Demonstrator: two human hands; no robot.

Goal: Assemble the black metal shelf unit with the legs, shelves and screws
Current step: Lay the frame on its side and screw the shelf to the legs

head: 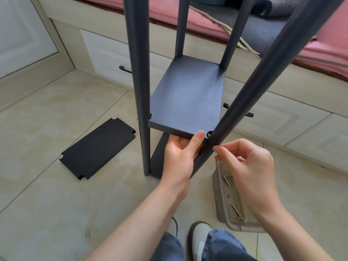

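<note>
The left hand (178, 153) grips the shelf (188, 98) edge from beneath, thumb on top. The right hand (244, 162) pinches at the near leg (263, 76) beside it, probably on a screw, unseen. That leg runs up and away from both hands.

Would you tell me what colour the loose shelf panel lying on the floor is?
Matte black; the loose shelf panel shows in the head view.

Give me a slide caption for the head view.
Left hand holds the shelf while right hand works at the front leg.
</note>
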